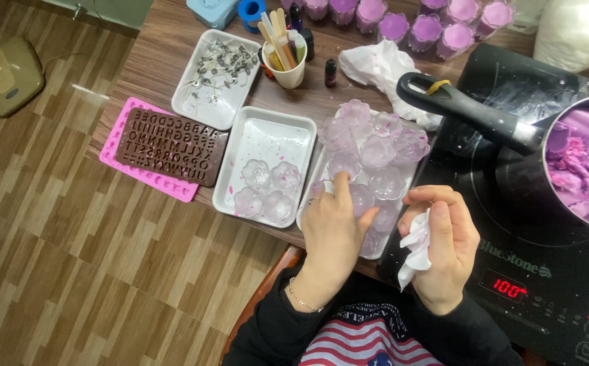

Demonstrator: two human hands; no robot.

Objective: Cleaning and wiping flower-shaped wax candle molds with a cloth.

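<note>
low in the frame's middle, the left hand (331,234) presses its forefinger on the clear flower-shaped plastic moulds (374,150) heaped just above it, holding nothing, while the right hand (443,247) beside it pinches a crumpled white tissue (416,247). upper left lie a brown letter mould (171,146) on a pink silicone mould (114,146); a black cooktop (545,271) with a red display sits lower right.

The counter (165,47) is brown wood grain. Left of the middle white tray (267,139) lies a dark brown letter mould (172,154) on a pink mould (121,149); behind the tray, another white tray (203,108) holds grey metal bits. Right of it, the clear flower moulds (376,146) are tinged pale purple. The pot (582,169) holds purple chunks, its handle (467,112) black with a yellow band, on a black cooktop (552,285) with a red display. The tissue (416,247) is white; the shirt (369,346) has red and white stripes.
</note>
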